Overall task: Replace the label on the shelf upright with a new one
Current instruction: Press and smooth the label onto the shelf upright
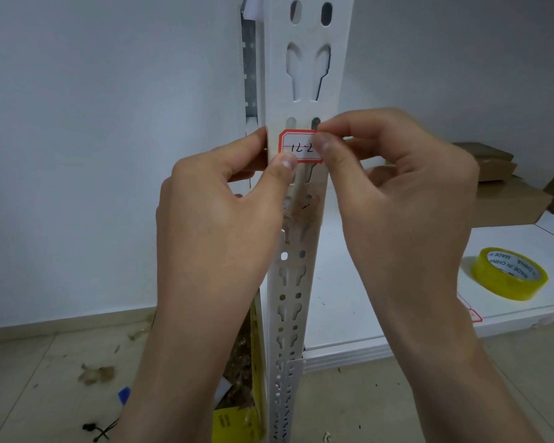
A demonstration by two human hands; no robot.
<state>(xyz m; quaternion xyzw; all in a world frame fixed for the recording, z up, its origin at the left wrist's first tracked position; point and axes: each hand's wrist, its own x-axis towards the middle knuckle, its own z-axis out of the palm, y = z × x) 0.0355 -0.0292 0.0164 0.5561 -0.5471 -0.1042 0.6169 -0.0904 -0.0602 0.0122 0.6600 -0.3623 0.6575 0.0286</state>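
The white slotted shelf upright (301, 219) runs top to bottom through the middle of your view, and the label (298, 147) sits on its front face, just below a pair of oval slots. You look to be seating the new label, so work from what is already down. Your left hand (224, 199) wraps the upright's left edge with the thumb pressing the label's lower left corner; keep that corner anchored so the label cannot swing. Your right hand (394, 183) has its grip clamped on the label's right edge, thumb in front and forefinger tip above. Whether that edge is stuck down or still lifted cannot be told from here. Before you let go, I would check that the top edge runs square across the upright, then smooth from the held corner toward the right so no bubble forms over the slots behind it.

The label itself is a small white rectangle with a red border and clipped corners, a red line across it and handwritten dark figures, partly hidden by your right thumb. Just below it the upright shows brownish residue (301, 212), probably old adhesive.
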